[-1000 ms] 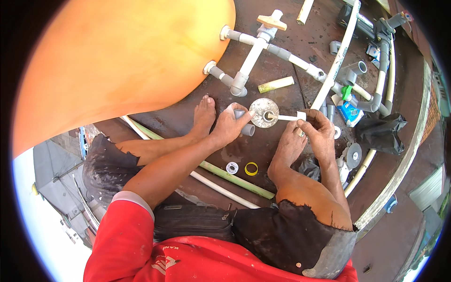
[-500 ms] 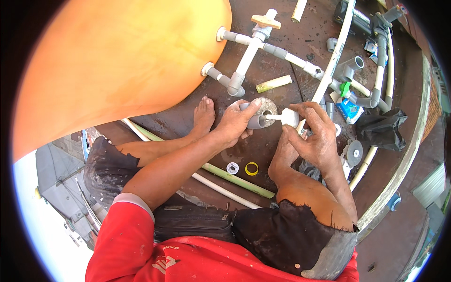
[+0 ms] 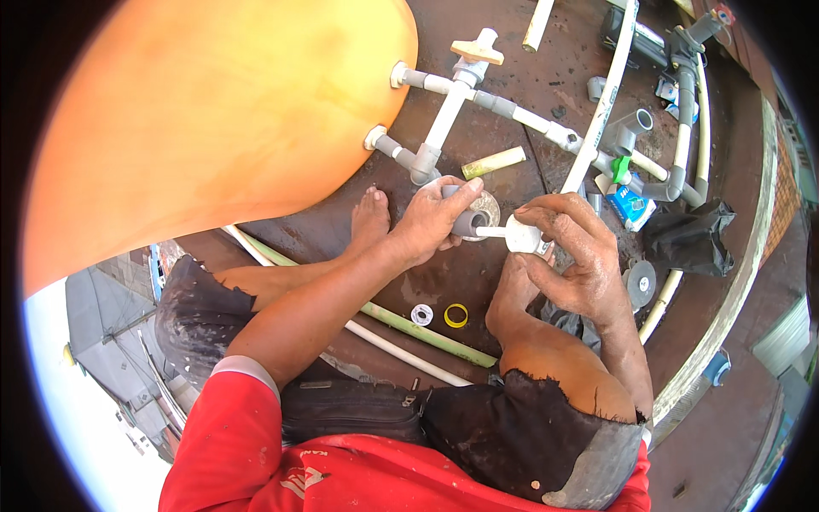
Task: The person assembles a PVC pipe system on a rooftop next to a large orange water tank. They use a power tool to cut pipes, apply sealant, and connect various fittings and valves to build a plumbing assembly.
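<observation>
My left hand [image 3: 433, 218] grips a grey pipe fitting [image 3: 467, 224], its open end turned to the right. Directly behind the fitting is a round, stained can top [image 3: 490, 207]; whether the same hand also holds it is hidden. Between the fingertips of my right hand [image 3: 580, 256] is a white, round-capped glue applicator [image 3: 522, 235]. Its pale stem points left, and the tip is at the mouth of the fitting. Below my hands, a white tape spool [image 3: 421, 315] and a yellow ring [image 3: 456, 316] lie on the brown surface.
A large orange tank [image 3: 230, 111] fills the upper left. Joined pipes with a valve [image 3: 476, 53] run from it to the right. Loose pipes [image 3: 426, 333] lie near my legs. An angle grinder's disc [image 3: 640, 283] and a black plastic bag [image 3: 691, 237] are on the right.
The applicator has shifted left and slightly down with my right hand, bringing its tip to the fitting's mouth. My left hand keeps its grip on the fitting.
</observation>
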Demonstrator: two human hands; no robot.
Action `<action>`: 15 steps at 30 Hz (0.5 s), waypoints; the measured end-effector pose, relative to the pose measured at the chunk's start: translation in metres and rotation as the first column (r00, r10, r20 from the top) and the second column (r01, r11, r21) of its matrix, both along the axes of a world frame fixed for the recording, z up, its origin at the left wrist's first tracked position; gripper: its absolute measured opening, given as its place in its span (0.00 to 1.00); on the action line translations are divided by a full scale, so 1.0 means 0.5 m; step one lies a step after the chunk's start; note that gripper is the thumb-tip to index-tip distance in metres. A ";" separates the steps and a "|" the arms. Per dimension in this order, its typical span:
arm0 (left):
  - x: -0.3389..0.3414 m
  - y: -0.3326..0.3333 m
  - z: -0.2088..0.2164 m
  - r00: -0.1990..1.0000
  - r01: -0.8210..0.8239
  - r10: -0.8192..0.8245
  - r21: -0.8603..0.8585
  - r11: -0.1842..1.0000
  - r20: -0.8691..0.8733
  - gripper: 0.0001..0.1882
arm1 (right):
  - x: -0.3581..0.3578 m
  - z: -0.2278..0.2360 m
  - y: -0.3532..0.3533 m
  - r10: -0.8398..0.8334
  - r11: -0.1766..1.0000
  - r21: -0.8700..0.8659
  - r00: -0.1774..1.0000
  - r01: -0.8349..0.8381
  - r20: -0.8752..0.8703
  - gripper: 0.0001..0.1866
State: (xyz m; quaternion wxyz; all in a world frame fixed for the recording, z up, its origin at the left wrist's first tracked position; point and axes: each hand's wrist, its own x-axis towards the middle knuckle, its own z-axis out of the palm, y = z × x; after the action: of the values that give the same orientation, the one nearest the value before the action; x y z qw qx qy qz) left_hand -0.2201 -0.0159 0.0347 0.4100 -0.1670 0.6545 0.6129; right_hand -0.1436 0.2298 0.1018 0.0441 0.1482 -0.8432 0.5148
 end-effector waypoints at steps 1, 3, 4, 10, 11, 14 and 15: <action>-0.006 -0.002 0.003 1.000 0.006 -0.006 -0.002 1.000 0.009 0.27 | -0.006 0.009 0.006 0.025 0.999 0.027 0.999 -0.024 -0.045 0.29; -0.013 0.000 0.011 0.998 0.045 -0.046 0.016 0.999 0.035 0.27 | -0.015 0.025 0.020 0.070 0.994 0.092 0.990 -0.058 -0.126 0.30; -0.016 -0.001 0.017 0.996 0.074 -0.075 0.032 0.997 0.048 0.27 | -0.021 0.023 0.018 0.102 0.990 0.113 0.981 -0.084 -0.164 0.29; -0.024 0.000 0.029 0.990 0.101 -0.101 -0.014 0.995 -0.101 0.25 | -0.032 0.034 -0.007 0.095 0.967 0.247 0.983 -0.054 -0.157 0.25; -0.028 0.008 0.040 0.976 0.090 -0.092 -0.020 0.996 -0.195 0.24 | -0.028 0.033 -0.004 0.059 0.971 0.237 0.993 -0.033 -0.102 0.24; -0.030 0.016 0.090 0.877 0.102 -0.197 -0.231 0.968 -0.439 0.23 | -0.008 -0.007 -0.003 -0.097 0.957 -0.223 0.928 0.187 0.359 0.17; -0.032 0.015 0.090 0.859 0.091 -0.194 -0.232 0.969 -0.474 0.22 | 0.001 -0.035 -0.003 -0.073 0.856 -0.394 0.831 0.336 0.551 0.15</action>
State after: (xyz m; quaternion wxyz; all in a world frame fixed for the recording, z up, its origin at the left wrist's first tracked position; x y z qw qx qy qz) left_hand -0.2363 -0.0083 0.0798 0.2549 0.0032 0.8064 0.5336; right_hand -0.1434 0.2283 0.0845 -0.0927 -0.1051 -0.6822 0.7176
